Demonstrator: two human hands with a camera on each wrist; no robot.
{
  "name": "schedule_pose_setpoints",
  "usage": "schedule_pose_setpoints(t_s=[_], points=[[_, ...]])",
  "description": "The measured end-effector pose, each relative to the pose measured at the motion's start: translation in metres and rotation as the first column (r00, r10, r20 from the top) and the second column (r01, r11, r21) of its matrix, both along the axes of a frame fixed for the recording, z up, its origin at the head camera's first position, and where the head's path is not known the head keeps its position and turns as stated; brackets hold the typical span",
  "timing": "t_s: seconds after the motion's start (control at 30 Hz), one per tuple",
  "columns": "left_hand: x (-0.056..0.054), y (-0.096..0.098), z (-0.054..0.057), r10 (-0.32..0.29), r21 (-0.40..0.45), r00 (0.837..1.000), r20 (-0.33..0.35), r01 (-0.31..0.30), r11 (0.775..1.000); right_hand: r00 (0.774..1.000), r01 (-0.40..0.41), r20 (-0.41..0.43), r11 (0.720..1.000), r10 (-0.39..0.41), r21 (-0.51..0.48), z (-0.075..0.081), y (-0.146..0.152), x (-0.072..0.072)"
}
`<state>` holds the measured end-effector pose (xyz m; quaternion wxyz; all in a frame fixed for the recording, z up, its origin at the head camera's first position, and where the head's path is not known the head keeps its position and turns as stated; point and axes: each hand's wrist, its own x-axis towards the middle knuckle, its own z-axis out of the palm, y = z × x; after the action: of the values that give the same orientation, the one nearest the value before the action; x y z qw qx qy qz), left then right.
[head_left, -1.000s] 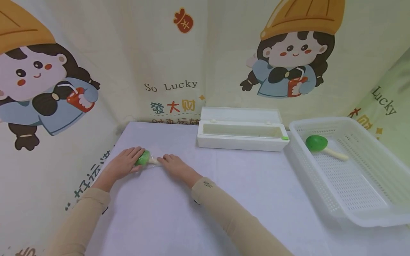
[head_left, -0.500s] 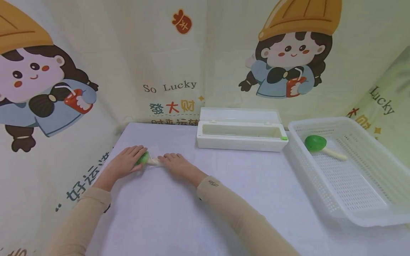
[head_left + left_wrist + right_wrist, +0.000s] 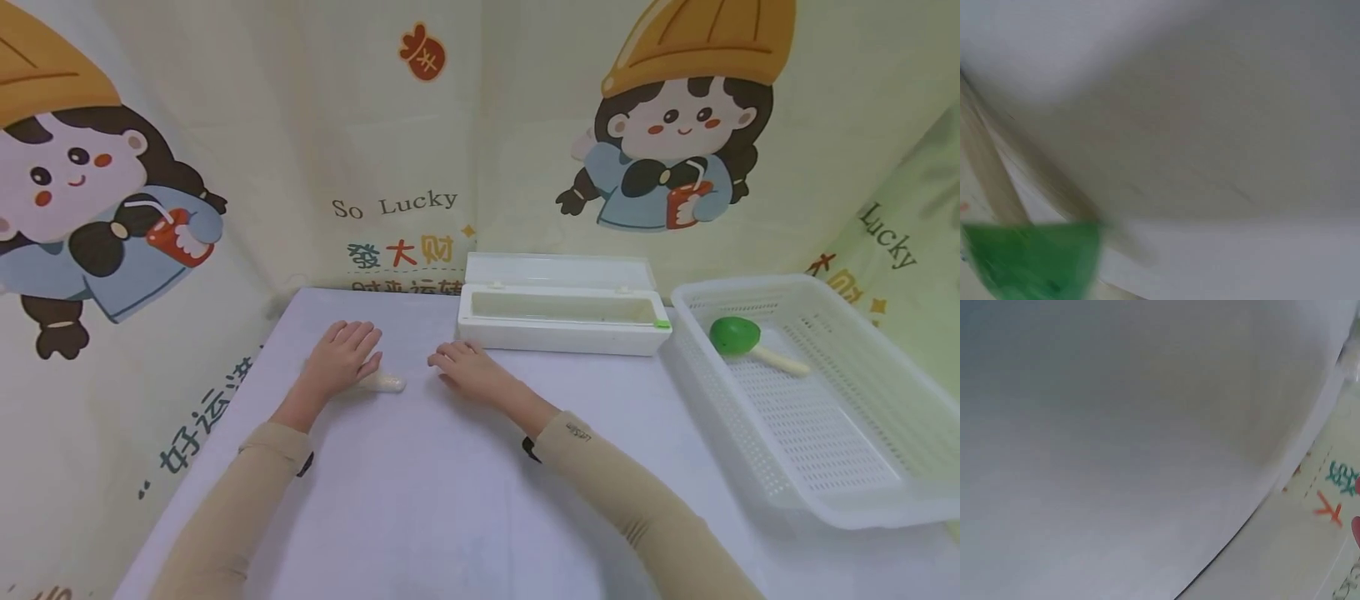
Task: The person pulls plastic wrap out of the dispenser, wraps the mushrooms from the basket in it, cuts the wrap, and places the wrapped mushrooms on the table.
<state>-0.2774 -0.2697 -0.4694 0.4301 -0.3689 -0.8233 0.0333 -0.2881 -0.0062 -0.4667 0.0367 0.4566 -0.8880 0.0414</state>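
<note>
My left hand holds a maraca on the table's left part, its palm over the head. The cream handle pokes out to the right beneath the thumb, with a shiny wrapping at its end. In the left wrist view the maraca's green head shows, blurred, at the lower left. My right hand hovers just right of the handle's end, apart from it, fingers loosely bent and holding nothing visible. The right wrist view shows only the pale tabletop and part of the printed curtain.
Beyond the right hand stands a long white box, its lid raised at the back. At the right is a white perforated basket with another green maraca inside. A printed curtain hangs behind the table.
Both hands were at the wrapped maraca. The right hand has let go of its handle end and moved right. The left hand has shifted right with the maraca, now covering its green head.
</note>
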Motion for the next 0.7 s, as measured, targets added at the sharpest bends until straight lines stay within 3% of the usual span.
schedule_pose_setpoints(t_s=[0.13, 0.27, 0.5, 0.7], points=[[-0.016, 0.031, 0.002, -0.035, 0.031, 0.996, -0.077, 0.037, 0.999, 0.998, -0.001, -0.067, 0.994, -0.007, -0.107, 0.003, 0.038, -0.004], [-0.027, 0.064, 0.005, -0.013, 0.008, 0.995, -0.1, 0.014, 1.0, 0.988, 0.006, -0.151, 0.975, -0.041, -0.224, 0.008, 0.078, -0.009], [-0.043, 0.115, 0.007, 0.105, -0.023, 0.994, -0.006, -0.105, 0.994, 0.958, 0.137, -0.198, 0.935, -0.209, -0.327, 0.021, 0.144, -0.018], [-0.054, 0.146, 0.009, 0.242, -0.101, 0.966, 0.095, -0.233, 0.967, 0.909, 0.34, -0.135, 0.888, -0.395, -0.309, 0.024, 0.198, -0.027]])
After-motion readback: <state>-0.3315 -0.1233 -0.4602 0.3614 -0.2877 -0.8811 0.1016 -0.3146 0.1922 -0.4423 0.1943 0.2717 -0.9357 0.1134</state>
